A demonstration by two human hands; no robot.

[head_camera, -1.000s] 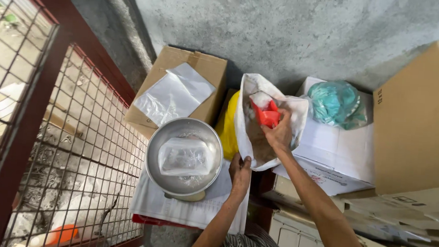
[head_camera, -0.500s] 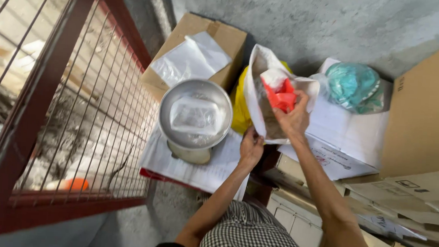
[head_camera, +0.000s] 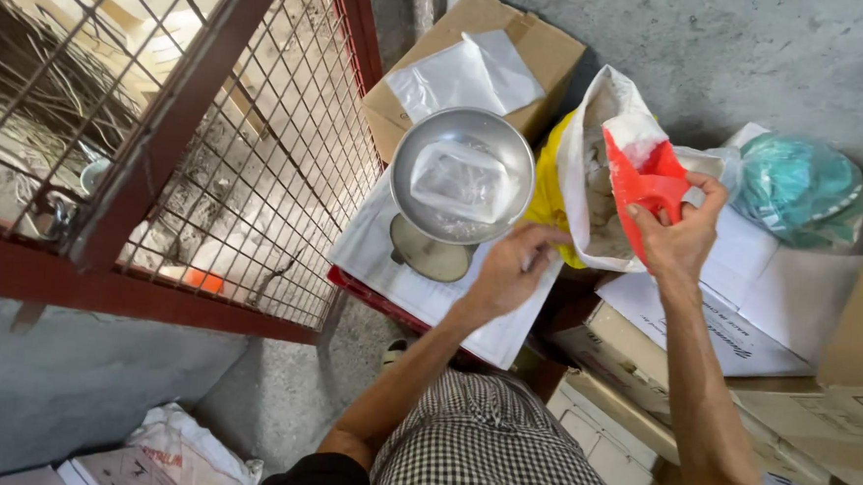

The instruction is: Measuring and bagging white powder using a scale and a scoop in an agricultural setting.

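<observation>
A person's right hand (head_camera: 681, 236) gripped the handle of a red plastic scoop (head_camera: 644, 180), its mouth dusted with white powder and sitting inside an open white woven sack (head_camera: 594, 153) to the right. The left hand (head_camera: 505, 271), fingers loosely curled and holding nothing, hovered near the sack's lower edge. Just left stood a round, shiny metal bowl (head_camera: 463, 175) containing a clear plastic bag of white powder, resting on a scale over white paper (head_camera: 381, 260). Cardboard boxes (head_camera: 521, 41) lined the rough concrete wall (head_camera: 737, 52); a red-framed wire mesh grille (head_camera: 211, 133) stood at left.
</observation>
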